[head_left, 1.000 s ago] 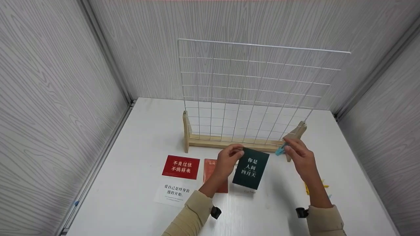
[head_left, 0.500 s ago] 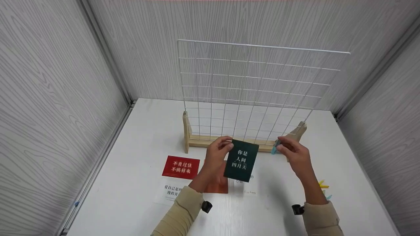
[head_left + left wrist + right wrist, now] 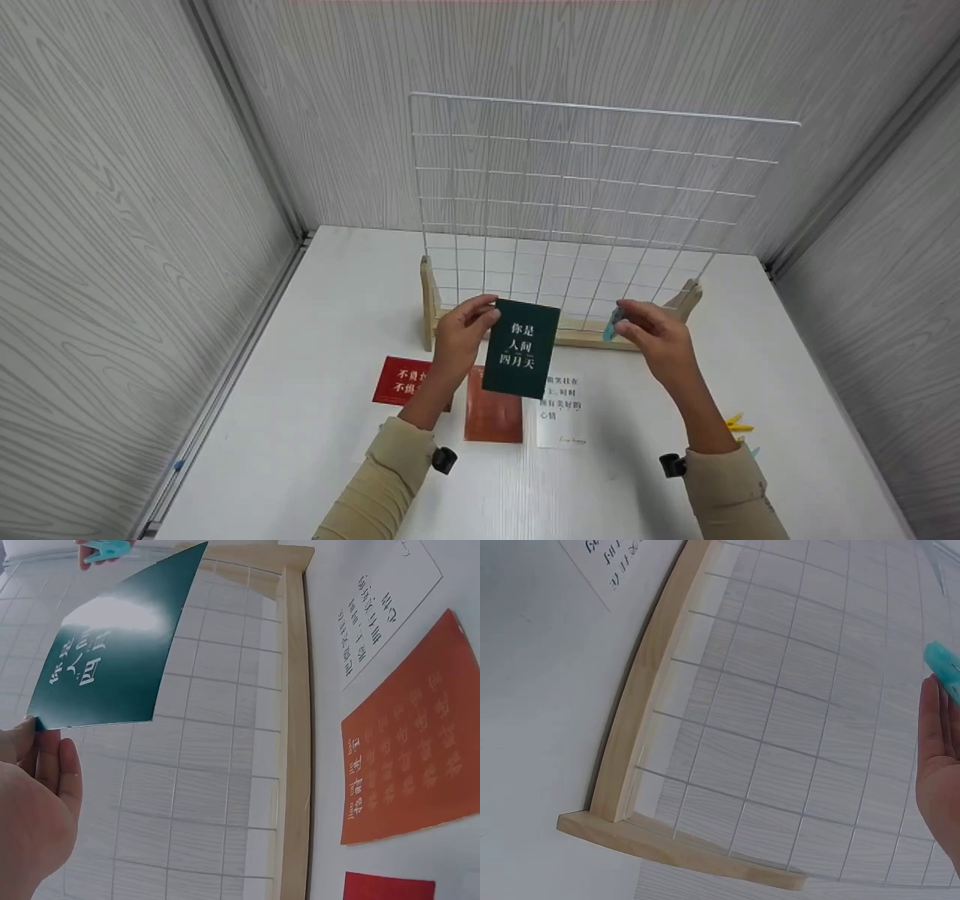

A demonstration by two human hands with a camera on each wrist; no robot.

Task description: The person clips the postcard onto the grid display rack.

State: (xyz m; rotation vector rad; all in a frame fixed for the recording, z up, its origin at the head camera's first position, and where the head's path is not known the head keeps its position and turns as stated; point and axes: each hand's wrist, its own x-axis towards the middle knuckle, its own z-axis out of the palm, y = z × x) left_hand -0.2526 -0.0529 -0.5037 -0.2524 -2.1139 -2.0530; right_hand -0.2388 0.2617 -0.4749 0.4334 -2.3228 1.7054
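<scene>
Left hand [image 3: 457, 341], green card [image 3: 521, 350] farther left

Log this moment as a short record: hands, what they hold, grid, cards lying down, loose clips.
Left hand: pinches the dark green card near its upper left corner, lettering toward the head camera
Right hand: pinches a blue clip
Card and clip: apart
Wire grid: upright in a wooden stand, behind both hands; card contact with it unclear
Cards on table: red card, partly covered; orange card; white card
Loose clips: yellow clip at right; total unclear
</scene>
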